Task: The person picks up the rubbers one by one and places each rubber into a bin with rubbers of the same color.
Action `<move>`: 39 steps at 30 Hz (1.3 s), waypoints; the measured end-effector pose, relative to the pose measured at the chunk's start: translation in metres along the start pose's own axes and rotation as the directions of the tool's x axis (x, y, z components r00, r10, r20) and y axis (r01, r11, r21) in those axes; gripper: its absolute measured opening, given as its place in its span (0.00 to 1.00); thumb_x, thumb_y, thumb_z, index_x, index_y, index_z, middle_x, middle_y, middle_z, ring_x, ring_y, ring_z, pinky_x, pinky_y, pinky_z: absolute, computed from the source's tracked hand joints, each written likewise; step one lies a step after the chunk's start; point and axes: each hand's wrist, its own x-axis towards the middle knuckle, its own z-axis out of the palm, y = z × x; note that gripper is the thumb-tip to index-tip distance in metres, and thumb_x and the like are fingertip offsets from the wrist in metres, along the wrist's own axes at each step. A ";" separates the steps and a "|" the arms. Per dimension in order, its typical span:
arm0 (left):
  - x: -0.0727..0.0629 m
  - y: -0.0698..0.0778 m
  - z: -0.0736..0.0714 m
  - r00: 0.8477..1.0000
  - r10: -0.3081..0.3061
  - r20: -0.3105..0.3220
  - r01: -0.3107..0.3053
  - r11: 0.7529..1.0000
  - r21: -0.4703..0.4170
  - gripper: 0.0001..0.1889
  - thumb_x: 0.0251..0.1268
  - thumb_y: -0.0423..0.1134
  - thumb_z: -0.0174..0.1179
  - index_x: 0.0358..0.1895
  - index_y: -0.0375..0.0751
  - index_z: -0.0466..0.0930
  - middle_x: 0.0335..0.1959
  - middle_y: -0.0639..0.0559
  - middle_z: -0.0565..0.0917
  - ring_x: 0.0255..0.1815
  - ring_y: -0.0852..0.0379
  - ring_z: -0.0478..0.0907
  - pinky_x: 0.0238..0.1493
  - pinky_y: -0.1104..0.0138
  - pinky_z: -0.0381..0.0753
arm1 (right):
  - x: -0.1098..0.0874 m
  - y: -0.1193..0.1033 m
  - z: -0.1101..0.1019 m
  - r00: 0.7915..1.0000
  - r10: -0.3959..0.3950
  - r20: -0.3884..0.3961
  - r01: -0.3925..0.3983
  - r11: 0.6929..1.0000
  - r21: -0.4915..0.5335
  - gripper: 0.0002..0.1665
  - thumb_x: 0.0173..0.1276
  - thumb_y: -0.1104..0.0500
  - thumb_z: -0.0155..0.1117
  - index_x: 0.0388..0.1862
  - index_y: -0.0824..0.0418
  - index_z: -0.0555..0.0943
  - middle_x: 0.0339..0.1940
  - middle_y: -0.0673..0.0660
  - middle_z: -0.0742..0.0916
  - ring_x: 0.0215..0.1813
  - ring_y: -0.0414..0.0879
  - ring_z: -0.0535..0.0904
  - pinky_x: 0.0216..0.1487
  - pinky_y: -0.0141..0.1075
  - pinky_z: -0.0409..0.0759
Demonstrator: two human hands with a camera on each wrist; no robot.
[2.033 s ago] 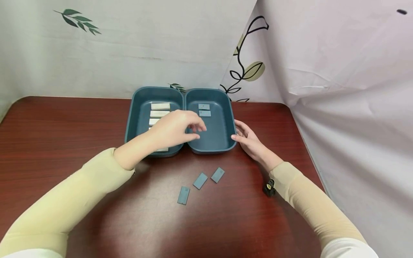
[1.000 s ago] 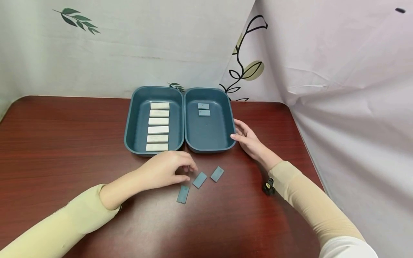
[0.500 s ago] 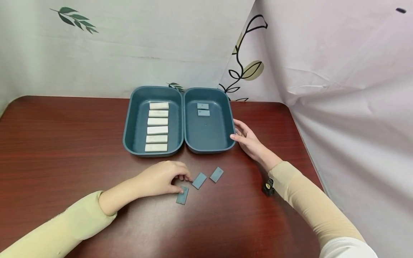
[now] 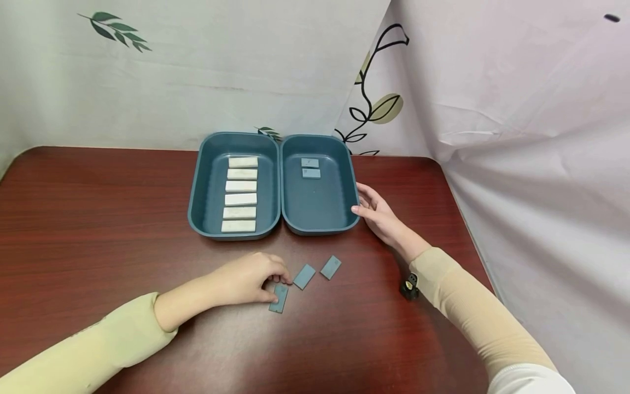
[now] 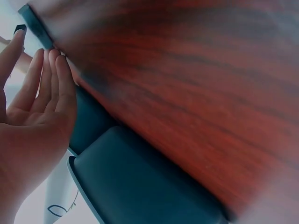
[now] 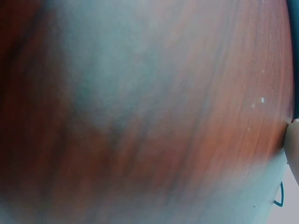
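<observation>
- The left box (image 4: 268, 191) stands on the table (image 4: 123, 219) with 6 white blocks (image 4: 240, 186) lying flat in a column on its floor; they look stiff and fairly light.
- The left hand (image 4: 248, 279) is down at the table in front of the left box, thumb at the left edge of the near tile (image 4: 280, 303) and fingertips by its upper end. Whether they grip it or only touch it, I cannot tell.
- That near tile lies flat on the table, its long side running toward the person. It looks thin, rigid and light; I judge it smooth enough to slide if pushed from 1 side. A pinch across the 2 long edges should suit it best.
- The middle tile (image 4: 304, 276) lies tilted the other side of the fingertips, flat and of the same make; its long edges offer the same hold.
- The right box (image 4: 320, 202), beside the left box, has 2 blue-grey tiles (image 4: 310, 168) near its far end.
- The right tile (image 4: 331, 267) lies flat on the table, apart from the hand.
- The right hand (image 4: 379, 216) grasps the right box's right wall, thumb over the rim; the wall looks stiff enough to bear that.
</observation>
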 end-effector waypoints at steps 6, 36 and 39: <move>-0.005 -0.001 0.004 1.000 0.012 -0.025 -0.012 1.000 0.024 0.18 0.52 0.36 0.83 0.48 0.47 0.90 0.43 0.60 0.88 0.41 0.64 0.80 0.47 0.67 0.83 | 0.000 -0.001 0.000 1.000 -0.003 0.005 0.003 1.000 -0.011 0.43 0.76 0.74 0.51 0.87 0.66 0.53 0.83 0.60 0.67 0.72 0.36 0.71 0.68 0.24 0.74; -0.009 0.000 0.009 1.000 0.014 -0.020 -0.014 0.999 0.036 0.19 0.54 0.35 0.82 0.50 0.46 0.91 0.46 0.58 0.87 0.47 0.60 0.83 0.52 0.64 0.85 | 0.000 -0.001 0.000 1.000 0.019 0.001 -0.019 1.000 -0.021 0.43 0.76 0.73 0.51 0.87 0.65 0.52 0.84 0.61 0.65 0.74 0.37 0.70 0.69 0.24 0.74; -0.009 0.000 0.009 1.000 0.012 -0.018 -0.012 0.999 0.037 0.19 0.54 0.35 0.82 0.50 0.46 0.91 0.46 0.58 0.88 0.47 0.61 0.82 0.51 0.64 0.85 | 0.000 -0.001 0.000 1.000 0.018 0.005 -0.018 1.000 -0.025 0.43 0.77 0.73 0.51 0.87 0.65 0.52 0.85 0.62 0.64 0.74 0.37 0.69 0.69 0.24 0.73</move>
